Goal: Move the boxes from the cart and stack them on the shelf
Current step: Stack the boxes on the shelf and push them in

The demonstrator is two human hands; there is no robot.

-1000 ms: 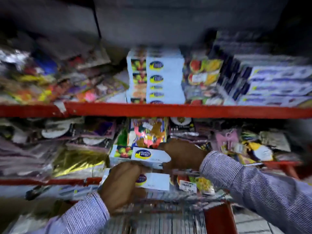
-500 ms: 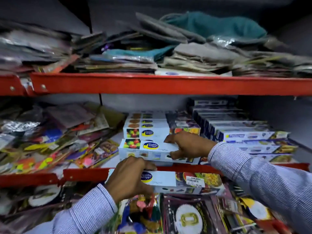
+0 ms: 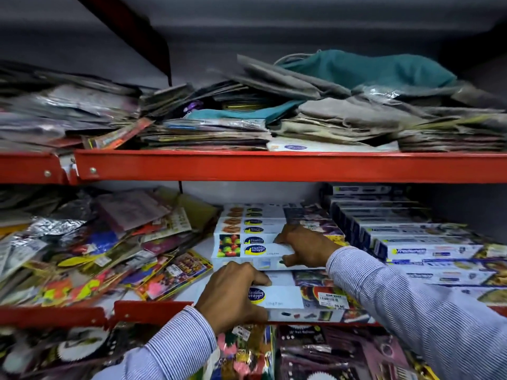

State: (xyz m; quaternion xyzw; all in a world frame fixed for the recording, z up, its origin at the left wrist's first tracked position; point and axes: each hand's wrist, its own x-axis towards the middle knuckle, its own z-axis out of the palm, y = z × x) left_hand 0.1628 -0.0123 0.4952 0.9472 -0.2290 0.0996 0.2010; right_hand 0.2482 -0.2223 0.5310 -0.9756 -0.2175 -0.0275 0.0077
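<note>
Red metal shelf (image 3: 274,167) tiers hold jumbled packets and, on the middle tier, white boxes printed "Healthy Wrapp". At that tier's front edge the left hand (image 3: 233,296) closes its fingers (image 3: 258,279) over the front box (image 3: 285,300), marked "Cling Film" with a price sticker. Just behind, the right hand (image 3: 307,249) grips the second box (image 3: 263,257), lying against the stack (image 3: 247,226) of like boxes.

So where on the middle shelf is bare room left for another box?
One bare white strip, between the colourful packets and the white box stack. Right of that stack, blue-edged boxes crowd the shelf. The left hand and right hand each hold a box.
</note>
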